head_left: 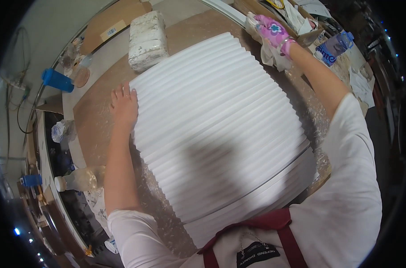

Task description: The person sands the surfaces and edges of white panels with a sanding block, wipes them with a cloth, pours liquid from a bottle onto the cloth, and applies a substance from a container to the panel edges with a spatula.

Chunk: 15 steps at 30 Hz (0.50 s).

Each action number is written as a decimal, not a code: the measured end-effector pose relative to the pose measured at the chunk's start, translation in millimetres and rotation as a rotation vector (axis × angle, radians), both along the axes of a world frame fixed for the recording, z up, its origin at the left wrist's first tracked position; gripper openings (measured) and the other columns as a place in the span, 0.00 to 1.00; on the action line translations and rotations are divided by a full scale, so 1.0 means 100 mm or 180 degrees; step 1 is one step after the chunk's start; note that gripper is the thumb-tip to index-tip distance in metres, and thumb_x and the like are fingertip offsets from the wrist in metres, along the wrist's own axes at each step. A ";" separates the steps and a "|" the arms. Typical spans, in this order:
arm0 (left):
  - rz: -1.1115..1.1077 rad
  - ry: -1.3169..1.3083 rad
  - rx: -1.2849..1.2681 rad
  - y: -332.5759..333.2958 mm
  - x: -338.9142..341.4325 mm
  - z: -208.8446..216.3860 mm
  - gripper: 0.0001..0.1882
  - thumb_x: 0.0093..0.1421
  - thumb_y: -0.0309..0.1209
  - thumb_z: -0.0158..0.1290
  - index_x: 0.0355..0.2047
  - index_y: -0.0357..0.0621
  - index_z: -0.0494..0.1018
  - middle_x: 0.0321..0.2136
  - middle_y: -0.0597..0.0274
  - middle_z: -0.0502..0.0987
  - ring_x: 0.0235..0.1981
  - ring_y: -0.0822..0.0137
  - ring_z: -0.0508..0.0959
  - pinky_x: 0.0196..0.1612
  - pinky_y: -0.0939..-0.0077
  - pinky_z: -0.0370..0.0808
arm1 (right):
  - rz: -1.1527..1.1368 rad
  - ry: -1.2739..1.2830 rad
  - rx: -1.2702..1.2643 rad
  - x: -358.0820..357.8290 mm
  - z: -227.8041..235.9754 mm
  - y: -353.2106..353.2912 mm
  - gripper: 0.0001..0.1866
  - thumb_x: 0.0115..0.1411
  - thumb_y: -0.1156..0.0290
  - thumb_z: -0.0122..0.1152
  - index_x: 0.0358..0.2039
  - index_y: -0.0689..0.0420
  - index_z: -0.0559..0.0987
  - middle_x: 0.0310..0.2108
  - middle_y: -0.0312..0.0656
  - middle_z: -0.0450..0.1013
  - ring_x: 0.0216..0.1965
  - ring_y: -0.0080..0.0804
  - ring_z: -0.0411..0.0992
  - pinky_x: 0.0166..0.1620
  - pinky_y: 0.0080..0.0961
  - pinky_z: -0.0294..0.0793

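Note:
A large white pleated sheet (207, 102) lies across the middle, its ridges running from side to side, with a separate ridged piece (256, 196) along the near end. My left hand (124, 105) is bare and rests flat by the sheet's far left edge, fingers spread. At the far right, beyond the sheet's corner, my right hand (274, 32) wears a pink glove with a flower print. Its fingers are closed on a crumpled whitish cloth (274, 56) that hangs below the palm. A white block (148, 42), rough and flaky, stands against the sheet's far left edge.
The brown table (93, 118) is strewn with white scraps. To the left are a blue cup (58, 80), a clear bottle (84, 179) lying down and a cardboard box (107, 27). A water bottle (334, 49) and papers sit at the far right.

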State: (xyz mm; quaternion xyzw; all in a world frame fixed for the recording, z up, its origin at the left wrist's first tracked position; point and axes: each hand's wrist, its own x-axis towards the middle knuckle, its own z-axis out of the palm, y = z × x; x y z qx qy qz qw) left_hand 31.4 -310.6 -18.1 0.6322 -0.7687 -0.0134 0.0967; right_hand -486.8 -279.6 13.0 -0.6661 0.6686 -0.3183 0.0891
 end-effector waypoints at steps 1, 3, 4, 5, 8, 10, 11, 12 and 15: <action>0.0069 -0.0141 -0.0147 0.06 0.08 0.00 0.28 0.68 0.43 0.40 0.65 0.48 0.57 0.67 0.53 0.53 0.69 0.51 0.51 0.65 0.39 0.50 | 0.0356 0.0546 -0.0231 0.45 0.24 0.12 0.21 0.67 0.56 0.45 0.55 0.53 0.71 0.46 0.45 0.74 0.50 0.38 0.72 0.53 0.31 0.71; -0.0107 -0.0112 -0.0443 0.19 -0.03 0.04 0.28 0.67 0.45 0.40 0.65 0.49 0.57 0.69 0.55 0.51 0.70 0.52 0.49 0.65 0.38 0.49 | 0.0892 0.1469 -0.0593 1.19 0.71 0.44 0.19 0.67 0.58 0.46 0.55 0.50 0.72 0.48 0.45 0.73 0.55 0.43 0.69 0.58 0.36 0.68; -0.0330 0.0042 -0.0567 0.35 -0.18 0.07 0.29 0.67 0.46 0.40 0.65 0.50 0.57 0.69 0.56 0.50 0.70 0.52 0.49 0.65 0.39 0.48 | 0.1148 0.1622 -0.0369 1.52 0.76 0.59 0.19 0.67 0.57 0.46 0.55 0.48 0.71 0.48 0.45 0.73 0.55 0.43 0.69 0.57 0.39 0.69; -0.0521 0.0189 -0.0685 0.48 -0.26 0.07 0.29 0.67 0.46 0.39 0.65 0.50 0.57 0.70 0.57 0.49 0.70 0.52 0.48 0.66 0.39 0.48 | 0.1440 0.1627 -0.0117 1.85 0.77 0.70 0.20 0.67 0.55 0.46 0.55 0.46 0.71 0.49 0.44 0.73 0.54 0.42 0.70 0.56 0.42 0.69; -0.0469 -0.0151 0.0444 0.64 -0.34 -0.04 0.31 0.66 0.48 0.40 0.66 0.49 0.57 0.71 0.59 0.47 0.71 0.53 0.48 0.66 0.40 0.46 | 0.1675 0.1785 -0.1181 2.41 -0.27 0.76 0.17 0.64 0.58 0.49 0.51 0.46 0.74 0.51 0.41 0.73 0.54 0.42 0.70 0.55 0.51 0.68; -0.0423 -0.0067 0.0337 0.68 -0.31 -0.07 0.30 0.68 0.48 0.38 0.67 0.50 0.55 0.70 0.59 0.49 0.70 0.53 0.49 0.66 0.42 0.46 | 0.1695 0.1696 -0.0535 2.22 -0.10 0.70 0.17 0.62 0.62 0.52 0.50 0.49 0.75 0.51 0.42 0.73 0.54 0.42 0.70 0.55 0.48 0.69; -0.0428 -0.0018 0.0265 0.71 -0.30 -0.10 0.30 0.68 0.48 0.37 0.67 0.51 0.55 0.70 0.60 0.50 0.70 0.53 0.49 0.66 0.43 0.46 | 0.1734 0.1646 -0.0185 2.03 -0.05 0.67 0.17 0.61 0.64 0.53 0.50 0.51 0.76 0.52 0.42 0.73 0.54 0.43 0.70 0.55 0.47 0.70; -0.0492 0.0055 0.0158 0.68 -0.35 -0.09 0.30 0.69 0.49 0.35 0.68 0.53 0.55 0.70 0.60 0.52 0.70 0.53 0.49 0.66 0.43 0.47 | 0.1722 0.1963 -0.0589 1.57 -0.28 0.55 0.24 0.57 0.64 0.54 0.55 0.51 0.73 0.50 0.44 0.73 0.54 0.40 0.71 0.54 0.38 0.73; -0.0448 0.0039 0.0106 0.65 -0.41 -0.13 0.30 0.69 0.49 0.36 0.68 0.55 0.55 0.70 0.61 0.52 0.70 0.54 0.50 0.66 0.43 0.47 | 0.0789 0.1738 0.0581 0.33 -0.34 0.48 0.19 0.56 0.70 0.61 0.49 0.57 0.77 0.48 0.46 0.74 0.52 0.38 0.71 0.57 0.32 0.70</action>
